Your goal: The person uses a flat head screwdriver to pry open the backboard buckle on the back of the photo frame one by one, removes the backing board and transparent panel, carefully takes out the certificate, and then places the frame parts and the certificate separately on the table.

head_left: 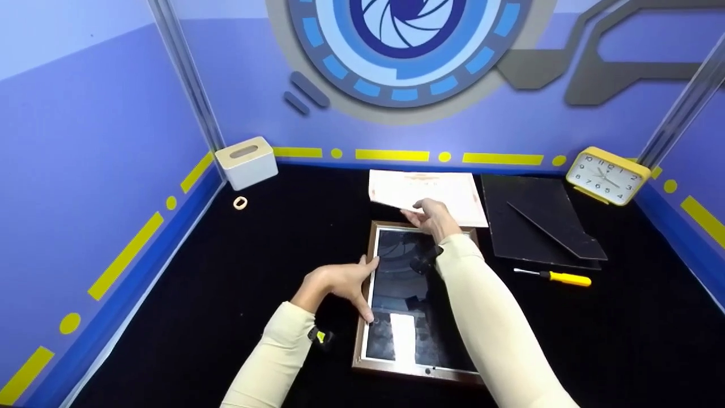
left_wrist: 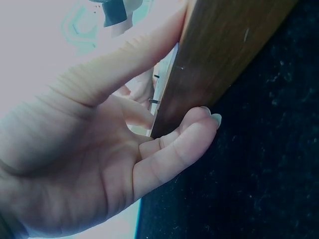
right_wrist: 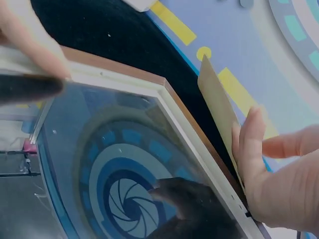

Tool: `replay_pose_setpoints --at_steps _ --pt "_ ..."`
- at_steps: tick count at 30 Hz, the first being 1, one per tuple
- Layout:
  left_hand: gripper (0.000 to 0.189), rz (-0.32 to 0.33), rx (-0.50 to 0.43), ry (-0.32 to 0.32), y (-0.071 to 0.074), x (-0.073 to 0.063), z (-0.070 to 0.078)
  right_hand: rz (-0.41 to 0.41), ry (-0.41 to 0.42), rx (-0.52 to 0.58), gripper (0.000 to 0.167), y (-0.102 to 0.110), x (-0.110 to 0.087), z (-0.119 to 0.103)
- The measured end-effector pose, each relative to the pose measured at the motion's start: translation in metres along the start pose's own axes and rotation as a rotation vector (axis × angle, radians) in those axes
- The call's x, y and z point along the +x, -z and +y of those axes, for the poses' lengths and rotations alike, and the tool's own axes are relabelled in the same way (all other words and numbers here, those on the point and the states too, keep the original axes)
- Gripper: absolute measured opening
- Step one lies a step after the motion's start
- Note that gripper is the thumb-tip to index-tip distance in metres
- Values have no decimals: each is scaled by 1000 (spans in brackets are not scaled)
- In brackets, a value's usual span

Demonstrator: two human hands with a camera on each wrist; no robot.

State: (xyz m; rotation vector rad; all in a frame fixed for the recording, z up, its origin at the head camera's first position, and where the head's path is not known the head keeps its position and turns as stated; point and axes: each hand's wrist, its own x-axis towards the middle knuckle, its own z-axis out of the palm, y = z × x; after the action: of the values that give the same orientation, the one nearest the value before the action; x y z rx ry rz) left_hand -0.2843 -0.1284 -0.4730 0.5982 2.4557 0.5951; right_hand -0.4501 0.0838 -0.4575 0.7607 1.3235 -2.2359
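Note:
A brown wooden picture frame (head_left: 358, 348) lies face down, its white inner edge around a dark, reflecting glass pane (head_left: 391, 283). My left hand (head_left: 340, 279) holds the left side of it. In the left wrist view, the thumb crosses the top rim, while bent fingers press the wooden side (left_wrist: 224, 50). Past the frame's far edge, my right hand (head_left: 435, 218) pinches the near edge of a white printed certificate sheet (head_left: 453, 198). The right wrist view shows this sheet (right_wrist: 215, 97) tilted up beside the frame, partly covered by the fingers.
A black backing board (head_left: 532, 198) with a folded stand lies right of the sheet. Nearer is a yellow-handled screwdriver (head_left: 569, 279). A yellow clock (head_left: 609, 175) stands back right; a tissue box (head_left: 247, 164) and small beige ring (head_left: 240, 203) are back left. Walls enclose the table.

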Motion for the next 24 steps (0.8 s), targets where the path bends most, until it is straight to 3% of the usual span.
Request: replay_pose_setpoints --at_steps 6,10,12,14,16,18,19,20,24 --pt "136 3 -12 -10 0 1 -1 -100 -86 -42 59 9 1 -5" --pt "136 3 -18 -9 0 0 -1 -147 -19 -121 54 14 -5 -10" --pt "136 2 -26 -9 0 -1 -1 -149 114 -310 49 19 -10 -13" --pt "137 -3 -36 -10 0 -1 -1 -108 344 -684 41 26 -14 -16" --pt "137 -7 -43 -14 0 -2 -1 44 572 -1104 37 35 -18 -20" --pt "137 -9 -44 -17 1 -2 -1 210 715 -1413 37 45 -18 -24" --pt "137 -8 -43 -18 1 -2 -1 266 747 -1519 39 50 -18 -25" --pt "137 -6 -40 -19 1 -2 -1 272 740 -1571 42 54 -16 -25" --pt "136 -10 -34 -21 1 -2 -1 120 626 -1732 61 66 -8 -22"
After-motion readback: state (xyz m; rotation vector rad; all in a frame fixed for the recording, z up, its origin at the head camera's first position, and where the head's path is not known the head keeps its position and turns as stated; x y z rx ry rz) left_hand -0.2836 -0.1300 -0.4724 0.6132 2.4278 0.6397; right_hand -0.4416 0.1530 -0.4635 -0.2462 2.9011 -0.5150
